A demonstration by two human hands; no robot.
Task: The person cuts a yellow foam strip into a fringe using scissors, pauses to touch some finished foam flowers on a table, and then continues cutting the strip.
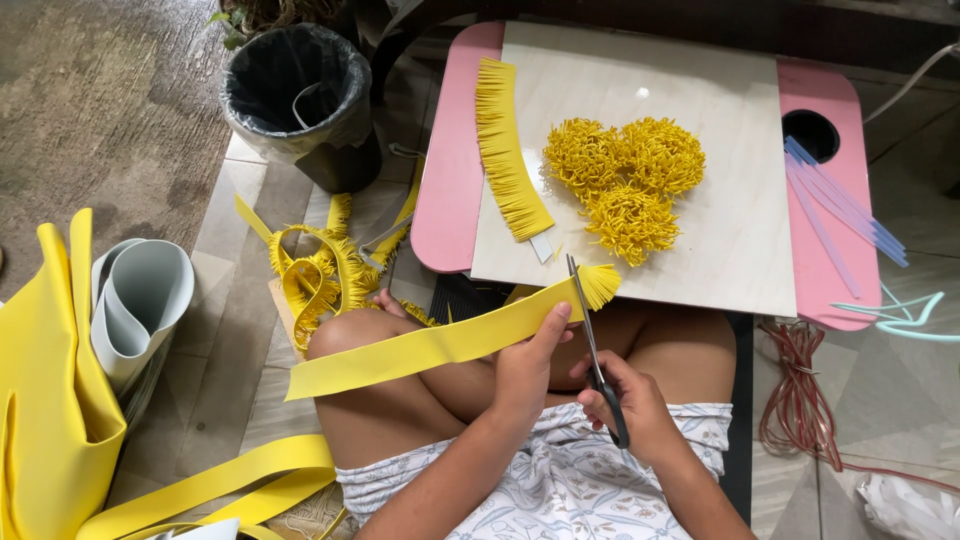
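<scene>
My left hand (528,368) pinches a long yellow foam strip (430,345) that runs out over my left knee; its right end (598,285) is cut into a fine fringe. My right hand (628,398) grips black-handled scissors (590,335), blades pointing up against the strip just left of the fringe. Both hands hover above my crossed legs, in front of a small pink table (450,190).
A pale wooden board (720,230) on the table carries three yellow fringed pompoms (625,175) and a fringed strip (508,150). Blue straws (840,205) lie right. A black-lined bin (295,95), foam rolls (140,300), yellow sheets (50,400), curled scraps (315,275) and red cable (800,395) surround me.
</scene>
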